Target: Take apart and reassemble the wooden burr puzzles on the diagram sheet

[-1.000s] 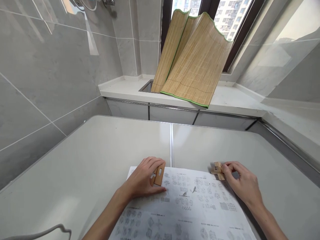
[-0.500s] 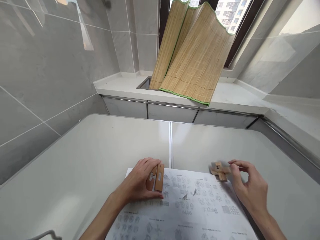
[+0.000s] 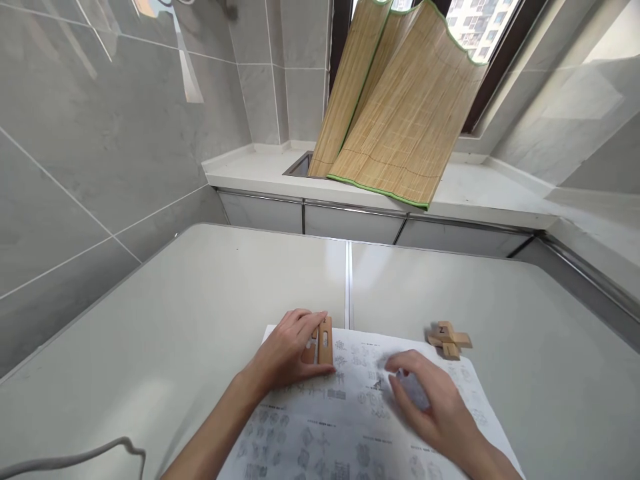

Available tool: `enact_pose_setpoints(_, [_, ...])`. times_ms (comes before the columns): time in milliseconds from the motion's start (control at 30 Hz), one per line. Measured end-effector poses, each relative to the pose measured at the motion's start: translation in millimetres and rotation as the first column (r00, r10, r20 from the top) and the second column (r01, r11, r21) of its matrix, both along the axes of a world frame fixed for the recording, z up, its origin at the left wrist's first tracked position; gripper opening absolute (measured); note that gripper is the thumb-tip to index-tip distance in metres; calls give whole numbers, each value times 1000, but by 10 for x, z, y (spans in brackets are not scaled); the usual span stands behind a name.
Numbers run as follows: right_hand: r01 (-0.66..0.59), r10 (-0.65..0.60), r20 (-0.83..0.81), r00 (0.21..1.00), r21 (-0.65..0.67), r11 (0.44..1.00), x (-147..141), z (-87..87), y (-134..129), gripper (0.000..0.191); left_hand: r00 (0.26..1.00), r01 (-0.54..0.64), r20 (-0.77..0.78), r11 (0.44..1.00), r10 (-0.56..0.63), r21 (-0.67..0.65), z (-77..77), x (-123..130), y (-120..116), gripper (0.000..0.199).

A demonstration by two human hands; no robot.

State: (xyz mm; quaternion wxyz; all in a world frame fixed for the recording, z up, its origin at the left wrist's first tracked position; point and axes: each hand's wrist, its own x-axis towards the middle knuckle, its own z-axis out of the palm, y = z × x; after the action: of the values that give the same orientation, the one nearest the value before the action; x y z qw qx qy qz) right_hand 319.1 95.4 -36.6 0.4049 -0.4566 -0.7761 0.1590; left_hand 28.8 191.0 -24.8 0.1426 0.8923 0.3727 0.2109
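My left hand (image 3: 289, 348) is curled around a slotted wooden puzzle piece (image 3: 325, 341) at the top left of the printed sheet (image 3: 320, 427). Its fingertips rest on the piece's far end and the thumb on its near end. Another wooden piece with cut-outs (image 3: 309, 351) lies under that palm, partly hidden. Over the right half of the sheet hovers my right hand (image 3: 435, 400), thumb and fingers apart with nothing between them. At the sheet's upper right corner sits a cross-shaped wooden puzzle (image 3: 449, 340) marked with a "2", apart from both hands.
The pale table (image 3: 150, 333) has a metal seam strip (image 3: 349, 287) down its middle. A grey cable (image 3: 75, 461) lies at the lower left. Behind the table, a bamboo mat (image 3: 400, 113) leans over a white counter (image 3: 250, 168) by the window.
My right hand has left the cross-shaped puzzle and moved left over the sheet. That puzzle now stands by itself. My left hand stays on the slotted piece; the view has shifted slightly.
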Motion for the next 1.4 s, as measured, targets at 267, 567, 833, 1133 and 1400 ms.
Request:
enact_pose_setpoints(267, [27, -34, -20, 999, -300, 954, -97, -74, 24, 11, 998, 69, 0, 994, -69, 81, 51, 71, -43, 93])
enact_pose_setpoints(567, [84, -145, -140, 979, -372, 924, -57, -101, 105, 18, 969, 234, 52, 966, -240, 108, 27, 509, -179, 90])
enact_pose_setpoints(833, [81, -104, -88, 991, -235, 969, 8, -99, 115, 28, 945, 294, 152, 956, -289, -12, 50, 713, -244, 93])
enact_pose_setpoints(1133, [-27, 62, 149, 987, -226, 974, 46, -14, 45, 89, 982, 181, 70, 982, -177, -50, 51, 281, -124, 90])
enact_pose_setpoints(1400, [46, -24, 98, 995, -227, 973, 42, -27, 65, 77, 1000, 27, -3, 999, -27, -20, 73, 113, -65, 38])
